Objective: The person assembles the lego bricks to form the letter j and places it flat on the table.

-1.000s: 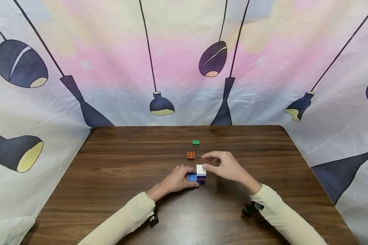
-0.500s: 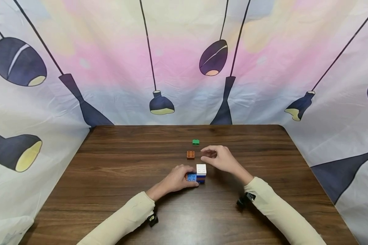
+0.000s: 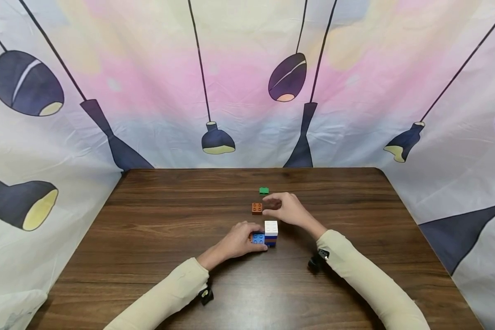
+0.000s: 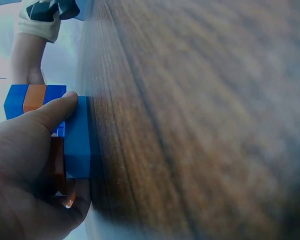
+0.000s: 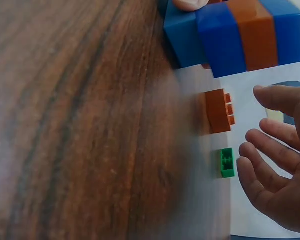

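Observation:
My left hand grips a brick assembly on the table, its thumb at the near side and fingers at the far side. The assembly has a light blue brick at left and, at right, a stack of blue and orange layers topped by a white brick. In the left wrist view the thumb presses a blue base brick. Beyond the stack, my right hand holds nothing; its fingers are spread beside a loose orange brick. The right wrist view shows a gap between that hand and the orange brick.
A small green brick lies behind the orange one, towards the far edge of the wooden table. Patterned cloth hangs behind the table and at both sides.
The right hand has moved from the white brick away and to the left, up to the loose orange brick. The left hand stays on the assembly.

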`<state>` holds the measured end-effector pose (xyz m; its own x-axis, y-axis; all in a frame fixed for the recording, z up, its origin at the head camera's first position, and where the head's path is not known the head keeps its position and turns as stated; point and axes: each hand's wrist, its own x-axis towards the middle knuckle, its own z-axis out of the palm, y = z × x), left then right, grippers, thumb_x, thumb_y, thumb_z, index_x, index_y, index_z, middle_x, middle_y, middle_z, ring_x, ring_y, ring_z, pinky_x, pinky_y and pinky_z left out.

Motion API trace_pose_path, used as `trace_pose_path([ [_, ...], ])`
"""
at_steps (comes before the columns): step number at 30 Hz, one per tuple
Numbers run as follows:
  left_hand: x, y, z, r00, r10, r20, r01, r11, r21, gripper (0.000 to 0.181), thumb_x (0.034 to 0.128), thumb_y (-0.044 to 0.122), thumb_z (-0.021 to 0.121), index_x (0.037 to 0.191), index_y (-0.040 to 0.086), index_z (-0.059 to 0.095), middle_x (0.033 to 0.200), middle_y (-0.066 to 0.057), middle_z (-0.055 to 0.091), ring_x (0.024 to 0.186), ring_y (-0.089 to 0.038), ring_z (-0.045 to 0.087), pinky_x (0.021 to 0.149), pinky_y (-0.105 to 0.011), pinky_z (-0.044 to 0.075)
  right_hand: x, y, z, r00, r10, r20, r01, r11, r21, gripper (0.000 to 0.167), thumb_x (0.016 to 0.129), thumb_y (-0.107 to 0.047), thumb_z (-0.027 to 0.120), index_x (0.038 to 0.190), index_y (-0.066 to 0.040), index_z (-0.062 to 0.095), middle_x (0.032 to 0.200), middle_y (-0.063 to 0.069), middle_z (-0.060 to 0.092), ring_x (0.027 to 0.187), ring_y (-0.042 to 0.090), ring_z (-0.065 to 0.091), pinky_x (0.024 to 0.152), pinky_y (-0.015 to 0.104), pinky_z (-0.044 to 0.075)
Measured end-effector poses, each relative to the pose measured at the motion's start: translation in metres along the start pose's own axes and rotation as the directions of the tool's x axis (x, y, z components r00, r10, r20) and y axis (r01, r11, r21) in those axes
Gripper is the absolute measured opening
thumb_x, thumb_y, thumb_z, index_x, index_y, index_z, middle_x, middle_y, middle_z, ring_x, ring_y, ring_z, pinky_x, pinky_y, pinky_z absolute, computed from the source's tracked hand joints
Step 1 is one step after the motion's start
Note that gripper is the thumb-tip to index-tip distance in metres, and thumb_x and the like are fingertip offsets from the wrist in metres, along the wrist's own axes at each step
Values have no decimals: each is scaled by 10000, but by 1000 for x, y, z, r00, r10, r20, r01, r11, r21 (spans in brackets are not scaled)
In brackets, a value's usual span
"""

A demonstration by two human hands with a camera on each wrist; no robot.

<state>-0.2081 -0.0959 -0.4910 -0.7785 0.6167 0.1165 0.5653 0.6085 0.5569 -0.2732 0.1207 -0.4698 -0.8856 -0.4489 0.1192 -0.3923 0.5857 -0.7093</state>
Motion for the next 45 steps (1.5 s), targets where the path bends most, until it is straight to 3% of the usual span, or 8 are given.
trace_pose_path([
  [15, 1, 0, 0, 1000, -3, 3, 3, 1000, -5, 367, 869, 345, 829, 1137, 114, 734, 1025, 16, 746, 881, -130, 627, 762, -301, 480, 18, 2, 11, 999, 16, 39, -15, 999, -36, 451, 891, -301, 816, 1292, -123, 710, 1210, 37, 722, 1047, 216, 672, 862, 417, 557],
  [34, 0, 0, 0, 1000, 7, -5, -7, 1000, -7, 356, 864, 342, 834, 1128, 125, 734, 1011, 28, 745, 872, -128, 635, 752, -291, 485, 25, 5, 22, 997, 44, 60, -38, 995, -93, 439, 867, -267, 842, 1265, -128, 723, 1156, 51, 731, 984, 177, 682, 827, 360, 561],
  [45, 0, -1, 0, 1000, 6, -4, -6, 1000, -5, 338, 862, 354, 833, 1097, 132, 734, 987, 36, 742, 846, -118, 618, 738, -286, 470, 24, 6, 21, 999, -1, 53, 7, 994, -111, 370, 881, -232, 827, 1220, -110, 741, 1087, 49, 746, 960, 183, 694, 817, 367, 564],
])
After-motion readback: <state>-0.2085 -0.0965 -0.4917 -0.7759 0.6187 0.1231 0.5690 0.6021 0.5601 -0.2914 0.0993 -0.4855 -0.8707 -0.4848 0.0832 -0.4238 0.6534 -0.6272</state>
